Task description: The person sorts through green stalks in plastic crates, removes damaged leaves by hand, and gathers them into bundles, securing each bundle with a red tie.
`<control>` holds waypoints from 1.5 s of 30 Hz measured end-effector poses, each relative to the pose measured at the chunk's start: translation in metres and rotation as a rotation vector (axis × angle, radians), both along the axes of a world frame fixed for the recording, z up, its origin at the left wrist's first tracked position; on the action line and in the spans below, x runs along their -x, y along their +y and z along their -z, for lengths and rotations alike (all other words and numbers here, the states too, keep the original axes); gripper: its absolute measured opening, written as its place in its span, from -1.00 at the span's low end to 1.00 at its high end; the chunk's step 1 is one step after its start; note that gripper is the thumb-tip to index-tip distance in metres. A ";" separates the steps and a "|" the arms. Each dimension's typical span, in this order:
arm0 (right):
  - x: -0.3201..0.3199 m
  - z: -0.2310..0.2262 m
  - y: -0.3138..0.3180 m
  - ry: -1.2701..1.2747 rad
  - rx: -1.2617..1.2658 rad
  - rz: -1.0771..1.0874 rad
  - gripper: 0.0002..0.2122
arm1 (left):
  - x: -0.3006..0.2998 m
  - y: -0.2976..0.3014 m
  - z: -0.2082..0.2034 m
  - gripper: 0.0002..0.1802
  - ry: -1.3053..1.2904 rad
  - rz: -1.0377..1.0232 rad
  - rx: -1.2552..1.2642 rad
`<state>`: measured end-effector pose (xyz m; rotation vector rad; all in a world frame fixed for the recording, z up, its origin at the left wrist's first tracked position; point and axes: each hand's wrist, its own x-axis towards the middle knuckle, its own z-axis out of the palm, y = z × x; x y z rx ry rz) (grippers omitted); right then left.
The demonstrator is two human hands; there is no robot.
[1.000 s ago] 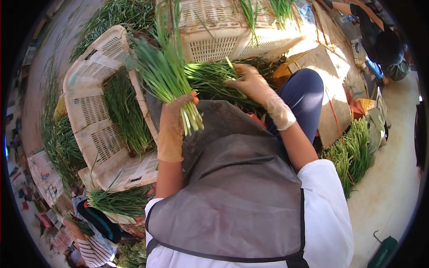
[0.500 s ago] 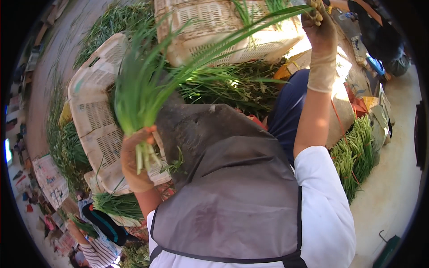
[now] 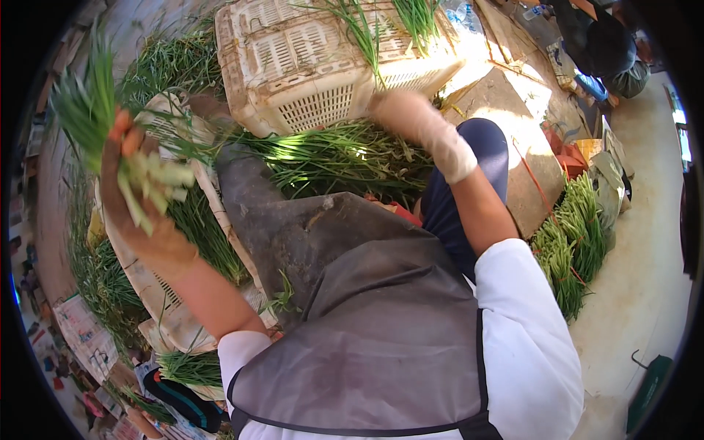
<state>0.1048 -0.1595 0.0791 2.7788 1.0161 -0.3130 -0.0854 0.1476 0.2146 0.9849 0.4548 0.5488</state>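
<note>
My gloved left hand (image 3: 128, 198) is raised at the far left, its fingers wrapped round a bunch of chives (image 3: 84, 121). The green leaves point up and away; pale cut ends poke out below the fist. A white slatted crate (image 3: 147, 282) with more chives (image 3: 209, 227) inside stands under that arm. My gloved right hand (image 3: 418, 125) is smeared by motion, so its fingers cannot be read. It hovers near the front of an upturned white crate (image 3: 319, 108), above a heap of loose chives (image 3: 337, 158) lying before my knees.
Small bunches of chives (image 3: 418, 26) lie on top of the upturned crate. Tied bundles (image 3: 576, 246) stand on the floor at right, beside a brown board (image 3: 524, 176). Cut leaves (image 3: 172, 70) litter the ground at far left. My dark apron (image 3: 389, 293) covers my lap.
My left hand has swung up and left with the chives. My right hand, earlier raised at upper right by the leaf tips, has come down and left, away from the bunch.
</note>
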 end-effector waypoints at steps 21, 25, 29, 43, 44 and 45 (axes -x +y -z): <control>0.117 0.019 0.024 0.912 -1.186 0.501 -0.82 | -0.018 -0.151 0.180 -0.67 0.447 0.253 0.482; 0.092 0.028 0.018 0.842 -1.403 0.777 -0.85 | -0.012 -0.146 0.184 -0.71 0.454 0.179 0.408; 0.094 0.026 0.026 1.271 -1.271 0.804 -0.81 | -0.008 -0.147 0.181 -0.75 0.446 0.234 0.395; 0.106 0.025 0.038 1.108 -1.383 0.668 -0.86 | -0.013 -0.163 0.186 -0.80 0.352 0.205 0.632; 0.107 0.023 0.037 1.093 -1.399 0.675 -0.86 | -0.014 -0.162 0.185 -0.80 0.350 0.205 0.632; 0.105 0.015 0.030 1.094 -1.371 0.657 -0.85 | -0.019 -0.162 0.179 -0.80 0.361 0.164 0.656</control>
